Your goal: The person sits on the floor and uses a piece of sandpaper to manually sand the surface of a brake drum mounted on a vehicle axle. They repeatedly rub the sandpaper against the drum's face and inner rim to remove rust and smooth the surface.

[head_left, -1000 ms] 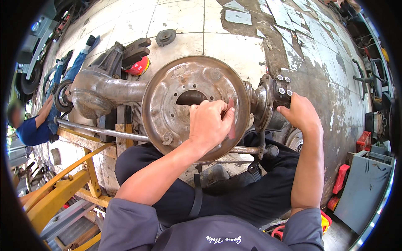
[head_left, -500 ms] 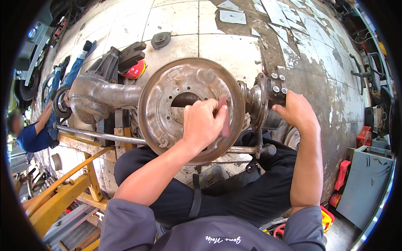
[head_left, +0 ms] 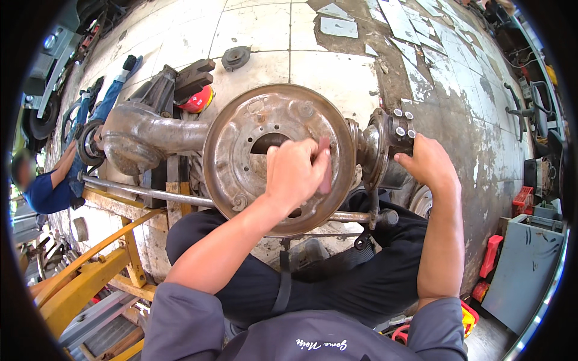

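Note:
A round, rust-brown metal brake backing plate [head_left: 232, 135] stands before me on an axle, with a large hole and small bolt holes in its middle. My left hand [head_left: 295, 171] is closed over the plate's face, a reddish-brown strip of sandpaper [head_left: 326, 175] pinched between thumb and fingers against the metal. To the right, my right hand [head_left: 430, 159] grips the outer end of the axle hub [head_left: 376, 147], thumb on the near side and the other fingers partly hidden. Several bright bolt heads [head_left: 400, 132] sit beside it.
The axle housing [head_left: 129, 135] runs left, with a steel rod [head_left: 144, 192] below it. A yellow frame [head_left: 96, 280] is at lower left. Another person [head_left: 48, 195] works at far left. A grey metal cabinet [head_left: 524, 271] stands at right; broken tiles [head_left: 339, 27] lie behind.
The whole view has shifted slightly, so the plate and axle appear a little further right. Both hands keep nearly the same places on the metal parts.

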The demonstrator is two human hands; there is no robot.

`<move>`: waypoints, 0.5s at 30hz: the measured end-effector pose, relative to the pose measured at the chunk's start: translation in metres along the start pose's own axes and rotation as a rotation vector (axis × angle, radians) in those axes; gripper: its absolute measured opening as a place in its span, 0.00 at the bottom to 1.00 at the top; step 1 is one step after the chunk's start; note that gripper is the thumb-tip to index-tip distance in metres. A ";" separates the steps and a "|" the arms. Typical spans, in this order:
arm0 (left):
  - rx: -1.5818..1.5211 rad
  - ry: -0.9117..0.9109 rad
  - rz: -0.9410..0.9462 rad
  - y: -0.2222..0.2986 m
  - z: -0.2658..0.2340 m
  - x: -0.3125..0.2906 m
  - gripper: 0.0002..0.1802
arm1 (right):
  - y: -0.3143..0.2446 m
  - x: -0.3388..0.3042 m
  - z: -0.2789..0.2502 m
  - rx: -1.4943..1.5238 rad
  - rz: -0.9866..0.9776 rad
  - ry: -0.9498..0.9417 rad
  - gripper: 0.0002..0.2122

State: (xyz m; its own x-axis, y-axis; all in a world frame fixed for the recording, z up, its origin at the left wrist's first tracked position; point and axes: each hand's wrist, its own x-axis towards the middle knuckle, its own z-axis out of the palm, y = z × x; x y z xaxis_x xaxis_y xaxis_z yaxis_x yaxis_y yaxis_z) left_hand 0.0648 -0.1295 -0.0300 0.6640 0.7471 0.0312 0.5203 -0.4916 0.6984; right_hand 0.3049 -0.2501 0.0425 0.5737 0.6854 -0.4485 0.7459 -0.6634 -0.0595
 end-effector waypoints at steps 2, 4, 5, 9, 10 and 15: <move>-0.023 -0.076 -0.003 0.005 -0.005 -0.012 0.16 | -0.002 -0.003 0.001 -0.003 0.007 0.008 0.23; -0.073 0.002 -0.024 0.004 -0.007 -0.003 0.17 | -0.002 -0.003 0.000 0.005 -0.009 0.031 0.23; -0.100 0.041 -0.036 0.003 -0.009 0.004 0.17 | -0.001 -0.003 0.000 0.007 -0.018 0.041 0.23; -0.203 0.097 -0.100 0.000 -0.010 0.022 0.17 | -0.003 -0.002 0.000 0.010 -0.011 0.013 0.22; -0.121 0.060 -0.073 -0.002 -0.007 0.020 0.16 | -0.002 -0.002 0.000 0.012 -0.018 0.016 0.22; -0.017 -0.060 0.024 0.002 -0.008 0.010 0.15 | -0.002 -0.005 -0.005 0.028 0.004 0.004 0.22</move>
State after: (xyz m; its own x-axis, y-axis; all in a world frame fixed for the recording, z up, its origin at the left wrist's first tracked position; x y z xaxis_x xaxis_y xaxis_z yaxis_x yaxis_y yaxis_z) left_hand 0.0677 -0.1197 -0.0222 0.7077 0.7065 0.0055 0.4949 -0.5013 0.7097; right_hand 0.3024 -0.2506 0.0489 0.5782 0.6837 -0.4452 0.7338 -0.6743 -0.0826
